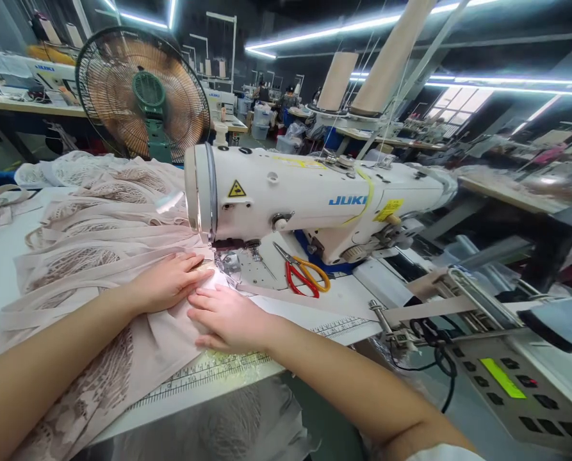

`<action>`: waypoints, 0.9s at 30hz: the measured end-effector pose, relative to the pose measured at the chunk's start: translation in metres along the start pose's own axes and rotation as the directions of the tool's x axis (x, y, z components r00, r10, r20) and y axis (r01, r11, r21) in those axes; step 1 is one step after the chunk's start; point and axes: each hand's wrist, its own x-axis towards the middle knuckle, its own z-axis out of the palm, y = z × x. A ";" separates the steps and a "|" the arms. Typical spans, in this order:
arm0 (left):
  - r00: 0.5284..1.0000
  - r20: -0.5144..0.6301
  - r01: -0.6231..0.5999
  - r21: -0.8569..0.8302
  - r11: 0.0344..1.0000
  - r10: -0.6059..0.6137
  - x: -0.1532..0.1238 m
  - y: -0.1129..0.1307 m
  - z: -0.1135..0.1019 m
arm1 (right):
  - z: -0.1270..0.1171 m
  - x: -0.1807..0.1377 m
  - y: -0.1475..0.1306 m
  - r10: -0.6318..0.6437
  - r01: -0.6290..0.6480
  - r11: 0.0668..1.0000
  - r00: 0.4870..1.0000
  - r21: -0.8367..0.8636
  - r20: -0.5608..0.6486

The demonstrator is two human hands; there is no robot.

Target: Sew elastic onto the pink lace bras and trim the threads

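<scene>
Sewing table [348, 298] (fan [144, 96] behind): left hand [170, 282], right hand [228, 317] spread flat on fabric [88, 256].

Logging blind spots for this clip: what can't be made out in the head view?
All head view.
Needle area: washed out by lamp glare under the sewing machine.
Fabric by the needle: covered by the left hand and right hand.
Ruler markings: too small to read.
Control panel labels: too small.

L hand [170, 282], R hand [228, 317] flat, palms down.
</scene>
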 end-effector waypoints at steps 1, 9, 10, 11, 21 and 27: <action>1.000 -0.002 -0.002 0.003 1.000 0.002 -0.001 -0.002 0.001 | 0.000 0.002 0.002 -0.012 0.012 1.000 1.000 0.004 0.004; 0.999 -0.041 -0.002 0.017 1.000 0.002 -0.001 -0.013 0.008 | -0.001 0.008 0.007 -0.009 0.009 1.000 0.999 0.016 0.034; 0.999 -0.048 0.000 0.016 1.000 0.001 -0.001 -0.012 0.009 | -0.001 0.005 0.005 -0.003 0.002 1.000 0.999 0.025 0.033; 0.999 -0.054 0.002 0.014 1.000 -0.001 -0.001 -0.012 0.009 | -0.001 0.000 0.001 0.000 -0.001 0.999 1.000 0.037 0.031; 0.997 -0.069 0.026 -0.028 0.999 -0.028 0.003 -0.009 0.007 | 0.011 -0.026 -0.009 0.081 -0.078 0.991 0.997 0.108 -0.020; 0.997 -0.067 0.038 -0.036 0.999 -0.041 0.009 -0.011 0.005 | 0.008 -0.019 -0.002 0.087 -0.081 0.992 0.995 0.096 -0.056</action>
